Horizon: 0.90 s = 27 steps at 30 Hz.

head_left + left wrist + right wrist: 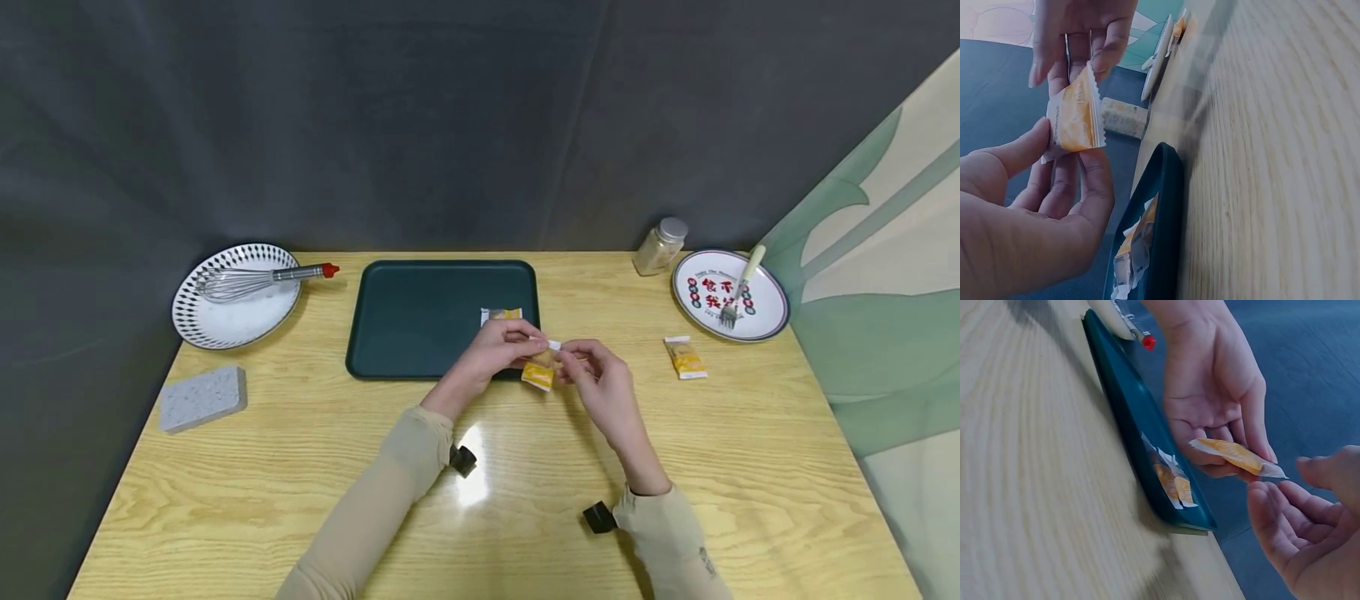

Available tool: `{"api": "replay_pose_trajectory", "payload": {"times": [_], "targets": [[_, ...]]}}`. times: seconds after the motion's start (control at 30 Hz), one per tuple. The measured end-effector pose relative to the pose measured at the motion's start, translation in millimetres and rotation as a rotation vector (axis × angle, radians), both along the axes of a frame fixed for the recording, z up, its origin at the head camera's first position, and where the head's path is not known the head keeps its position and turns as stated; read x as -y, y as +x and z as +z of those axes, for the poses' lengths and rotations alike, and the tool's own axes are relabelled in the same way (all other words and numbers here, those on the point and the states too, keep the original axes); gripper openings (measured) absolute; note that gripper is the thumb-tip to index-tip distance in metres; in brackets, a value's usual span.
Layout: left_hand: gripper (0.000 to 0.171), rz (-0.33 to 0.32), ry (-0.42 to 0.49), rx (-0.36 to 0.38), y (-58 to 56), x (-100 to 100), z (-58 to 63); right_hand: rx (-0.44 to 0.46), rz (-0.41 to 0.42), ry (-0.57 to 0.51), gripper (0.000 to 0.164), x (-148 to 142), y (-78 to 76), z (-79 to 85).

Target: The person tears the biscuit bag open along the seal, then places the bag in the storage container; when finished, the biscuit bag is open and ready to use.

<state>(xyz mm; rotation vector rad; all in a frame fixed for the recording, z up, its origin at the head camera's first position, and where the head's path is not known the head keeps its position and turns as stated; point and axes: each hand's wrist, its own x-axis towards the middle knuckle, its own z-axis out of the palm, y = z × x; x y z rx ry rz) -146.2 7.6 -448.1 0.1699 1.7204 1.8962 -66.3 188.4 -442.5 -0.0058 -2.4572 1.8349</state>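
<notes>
Near the front right corner of the dark green tray point(420, 317), my left hand point(495, 354) pinches a small wrapped snack point(537, 377) between thumb and fingers. Its wrapper point(1079, 119) is orange-yellow with pale, crimped ends. My right hand point(609, 392) is just to the right, fingertips right at the packet's end. In the right wrist view the right thumb and fingers point(1266, 503) stand apart around that pale tip. Similar wrapped snacks point(1172, 481) lie in the tray, partly hidden by my left hand in the head view.
Another wrapped snack point(685, 358) lies on the table at right, near a plate point(693, 271) with a fork point(738, 292). Behind stands a lidded jar point(660, 247). At left are a patterned plate point(225, 329) with a whisk point(240, 283) and a grey block point(202, 398).
</notes>
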Motion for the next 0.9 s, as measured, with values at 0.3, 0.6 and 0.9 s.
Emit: {"api": "replay_pose_trajectory", "payload": {"times": [0.3,0.6,0.9], "targets": [[0.019,-0.045,-0.062,-0.042,-2.6,7,-1.6,0.012,0.010,0.023,0.011,1,-12.7,-1.5],[0.017,-0.132,-0.112,-0.087,-5.6,13,-0.1,0.004,0.005,0.017,0.009,5,-10.4,-6.1],[0.012,-0.078,-0.144,-0.202,-3.0,12,0.5,-0.040,-0.002,0.135,0.012,10,-16.0,-4.3]]}}
